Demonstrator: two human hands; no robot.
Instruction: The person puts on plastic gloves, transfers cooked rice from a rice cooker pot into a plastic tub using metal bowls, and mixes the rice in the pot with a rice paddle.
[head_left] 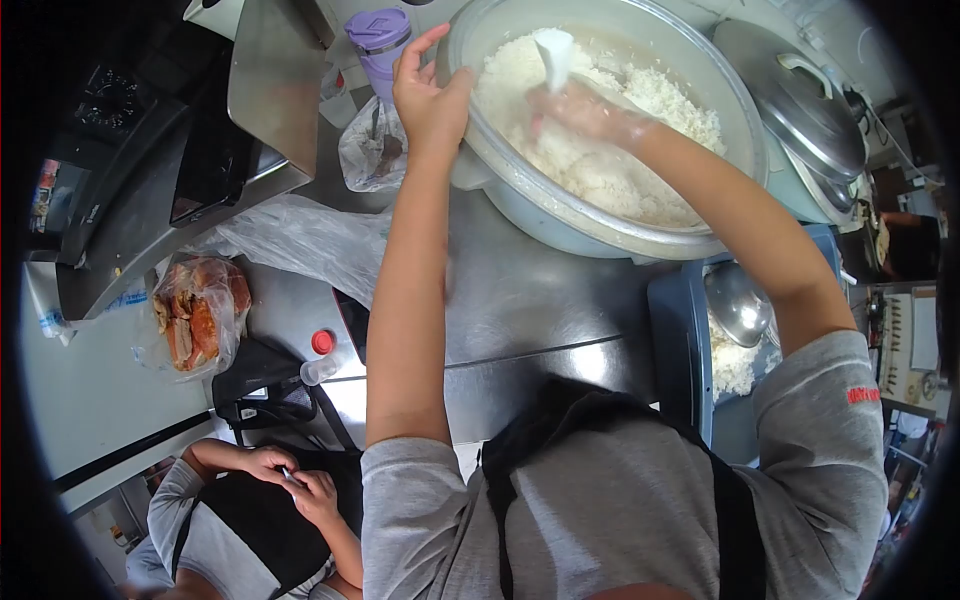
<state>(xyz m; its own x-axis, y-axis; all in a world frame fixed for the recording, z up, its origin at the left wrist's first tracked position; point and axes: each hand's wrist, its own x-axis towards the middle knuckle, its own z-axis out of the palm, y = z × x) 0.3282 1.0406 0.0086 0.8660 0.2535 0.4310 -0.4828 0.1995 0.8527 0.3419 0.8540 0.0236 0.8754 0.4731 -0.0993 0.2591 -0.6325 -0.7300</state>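
A large round pot full of white rice stands tilted toward me at the top of the view. My left hand steadies its left rim, thumb against the edge and the other fingers spread along the outside. Inside the pot, my right hand is closed round a white-handled utensil. The handle's wide end sticks up above the fist. Its working end is hidden by the hand and rice, and the hand is slightly blurred.
A blue-grey tub at right holds rice and a metal bowl. Behind it lies a metal lid. At left are a purple tumbler, plastic bags and bagged reddish food. Another person's hands hold a small object.
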